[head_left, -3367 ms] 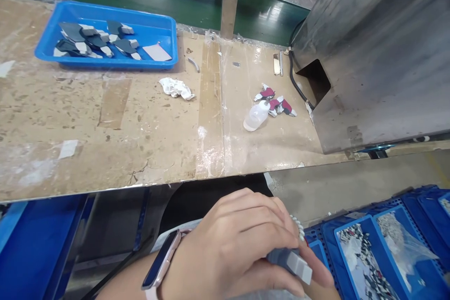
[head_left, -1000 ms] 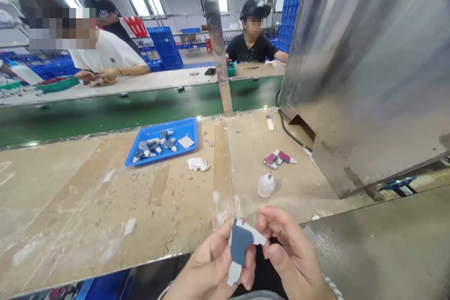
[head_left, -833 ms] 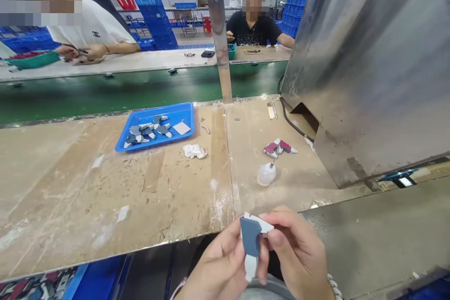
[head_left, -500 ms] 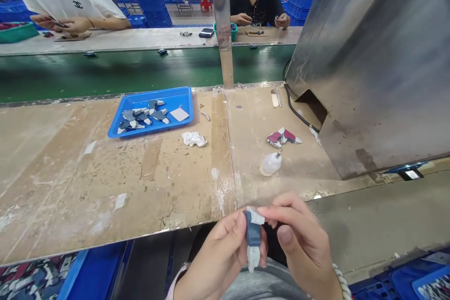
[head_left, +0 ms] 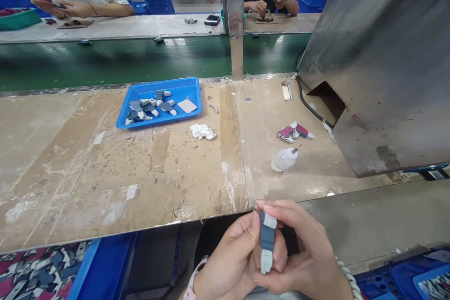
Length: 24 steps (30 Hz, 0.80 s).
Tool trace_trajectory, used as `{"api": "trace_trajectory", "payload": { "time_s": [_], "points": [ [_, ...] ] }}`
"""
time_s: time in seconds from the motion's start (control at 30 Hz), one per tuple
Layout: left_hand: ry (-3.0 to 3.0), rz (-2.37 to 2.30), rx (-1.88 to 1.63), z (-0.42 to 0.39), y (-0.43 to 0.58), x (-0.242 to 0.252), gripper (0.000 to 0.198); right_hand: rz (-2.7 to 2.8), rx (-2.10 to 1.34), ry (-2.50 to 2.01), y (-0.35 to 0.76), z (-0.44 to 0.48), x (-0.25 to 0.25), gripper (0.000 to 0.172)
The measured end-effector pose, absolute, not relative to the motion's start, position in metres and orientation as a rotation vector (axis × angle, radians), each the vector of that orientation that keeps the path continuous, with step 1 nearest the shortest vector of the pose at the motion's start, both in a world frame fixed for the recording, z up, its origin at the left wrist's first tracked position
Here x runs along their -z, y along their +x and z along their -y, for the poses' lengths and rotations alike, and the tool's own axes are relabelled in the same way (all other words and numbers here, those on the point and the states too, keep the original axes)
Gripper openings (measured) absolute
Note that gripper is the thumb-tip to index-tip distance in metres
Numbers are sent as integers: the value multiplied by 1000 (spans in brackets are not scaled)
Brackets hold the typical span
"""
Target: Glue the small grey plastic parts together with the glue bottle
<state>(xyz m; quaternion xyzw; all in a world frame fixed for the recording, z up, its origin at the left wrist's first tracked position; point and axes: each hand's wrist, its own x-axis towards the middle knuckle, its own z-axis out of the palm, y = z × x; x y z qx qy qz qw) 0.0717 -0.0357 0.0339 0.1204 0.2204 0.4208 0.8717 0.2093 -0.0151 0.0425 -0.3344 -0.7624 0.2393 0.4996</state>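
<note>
Close to my body, just off the bench's front edge, is a small plastic part (head_left: pixel 267 238), dark blue-grey in the middle with pale grey ends. My left hand (head_left: pixel 228 255) pinches it from the left, thumb against its upper side. From the right, my right hand (head_left: pixel 311 251) closes round the same part, fingers at its top end and thumb near its lower end. The fingers behind the part are partly hidden. On the bench beyond lie a clear needle-tipped bottle (head_left: pixel 284 160) on its side and magenta-and-grey parts (head_left: pixel 295 132).
A blue tray (head_left: pixel 186 85) holds several blue-grey parts and a pale square card. Crumpled white tissue (head_left: pixel 202 132) lies beside it. A metal housing (head_left: pixel 379 79) stands on the right, a metal post (head_left: pixel 236 33) ahead. Two people work across the green belt (head_left: pixel 123 63). A bin of parts (head_left: pixel 38 269) is lower left.
My right hand has closed in on the part, its thumb moving down to the lower end. The view has shifted slightly, and the bench things appear higher and further right.
</note>
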Motion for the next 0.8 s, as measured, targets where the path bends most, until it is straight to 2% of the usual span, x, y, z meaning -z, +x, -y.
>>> {"api": "trace_trajectory", "payload": {
  "time_s": [0.2,0.33,0.43,0.5,0.57,0.7,0.8],
  "points": [
    [303,-538,-871,32,73,-36,54,1819,-601,-803,211,15,-36,56],
    [674,-840,-888,27,56,-42,56,1849,-541,-785,204,13,-32,53],
    [1120,-1215,-990,27,40,-42,42,1829,-457,-827,193,8,-26,52],
    [1307,-1420,-1072,28,33,-37,44,1818,-419,-888,186,4,-20,51],
    [1439,-1551,-1125,27,30,-30,42,1852,-412,-938,181,1,-14,51],
    [1776,-1653,-1194,16,25,-20,24,1985,-472,-987,187,6,-2,61],
    [2011,-1598,-1148,5,19,-19,17,1734,-446,-1151,205,12,8,37]
  ]
}}
